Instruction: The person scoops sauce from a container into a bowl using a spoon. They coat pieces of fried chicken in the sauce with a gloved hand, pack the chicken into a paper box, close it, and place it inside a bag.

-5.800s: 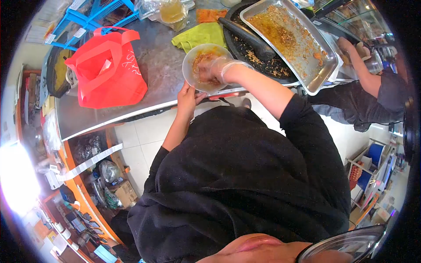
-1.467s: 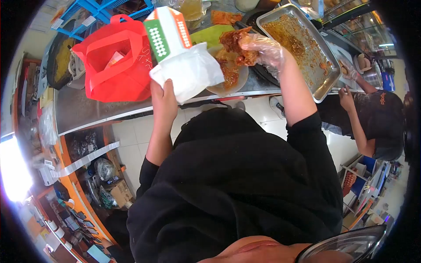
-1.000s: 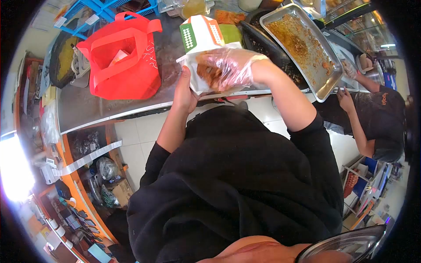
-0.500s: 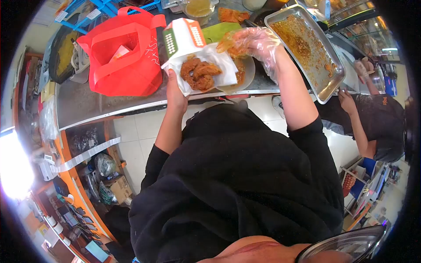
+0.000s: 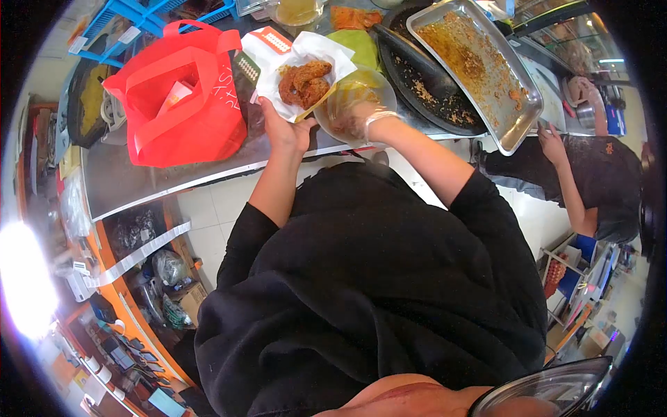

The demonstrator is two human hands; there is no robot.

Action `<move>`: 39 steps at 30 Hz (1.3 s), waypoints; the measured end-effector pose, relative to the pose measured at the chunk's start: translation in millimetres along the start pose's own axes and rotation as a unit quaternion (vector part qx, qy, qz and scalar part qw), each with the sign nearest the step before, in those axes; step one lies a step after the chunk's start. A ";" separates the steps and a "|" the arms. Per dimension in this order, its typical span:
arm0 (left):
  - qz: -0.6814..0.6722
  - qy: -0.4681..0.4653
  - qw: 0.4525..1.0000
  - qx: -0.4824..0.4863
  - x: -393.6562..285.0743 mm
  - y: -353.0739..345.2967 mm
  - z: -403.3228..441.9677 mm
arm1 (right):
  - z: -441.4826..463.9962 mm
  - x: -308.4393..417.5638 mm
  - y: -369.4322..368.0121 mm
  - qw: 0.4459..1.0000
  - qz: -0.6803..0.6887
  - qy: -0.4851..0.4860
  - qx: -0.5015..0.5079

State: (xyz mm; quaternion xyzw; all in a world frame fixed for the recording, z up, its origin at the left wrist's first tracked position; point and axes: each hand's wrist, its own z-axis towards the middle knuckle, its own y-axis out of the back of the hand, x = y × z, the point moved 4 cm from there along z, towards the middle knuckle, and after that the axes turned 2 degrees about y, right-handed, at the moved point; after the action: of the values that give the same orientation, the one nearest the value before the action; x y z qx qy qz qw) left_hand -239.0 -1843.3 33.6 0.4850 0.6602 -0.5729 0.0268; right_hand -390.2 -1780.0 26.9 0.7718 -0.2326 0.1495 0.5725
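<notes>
My left hand (image 5: 286,135) is closed around the bottom of a takeaway box (image 5: 248,67) with a green and orange print. White lining paper (image 5: 325,52) spreads out of the box, and brown fried chicken pieces (image 5: 303,83) lie on it. My right hand (image 5: 363,119), in a clear plastic glove, reaches down at a see-through bowl (image 5: 335,118) close beside the box. The fingers blur into the glove and bowl, so I cannot make out their shape or whether they hold anything.
A red carrier bag (image 5: 184,115) stands on the counter at left, below blue baskets (image 5: 132,21). Right of the bowl are a black pan (image 5: 424,87) with crumbs and a metal tray (image 5: 501,132) with oily crumbs. A co-worker (image 5: 583,160) stands at far right.
My right hand has moved down and left from above the bowl to the bowl itself. The box has shifted left and tilted, with its paper lining spread wider. The black pan is more exposed.
</notes>
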 end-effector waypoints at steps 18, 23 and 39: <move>0.031 -0.031 0.999 0.000 1.2 -6.2 -5.7 | 16.2 -55.3 -11.1 0.984 -0.024 -0.168 -0.063; 0.030 -0.012 0.999 -0.013 2.8 -11.4 -13.4 | -11.5 -13.7 -15.8 0.997 -0.006 -0.074 -0.017; 0.036 -0.003 0.999 -0.008 13.4 -15.2 -19.6 | -19.2 -9.9 -1.6 0.969 -0.033 -0.234 -0.078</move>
State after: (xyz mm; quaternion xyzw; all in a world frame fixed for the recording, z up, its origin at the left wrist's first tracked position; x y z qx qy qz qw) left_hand -246.0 -1817.9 43.5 0.5066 0.6467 -0.5677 0.0534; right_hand -397.1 -1759.5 26.4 0.7452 -0.3457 -0.0724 0.5657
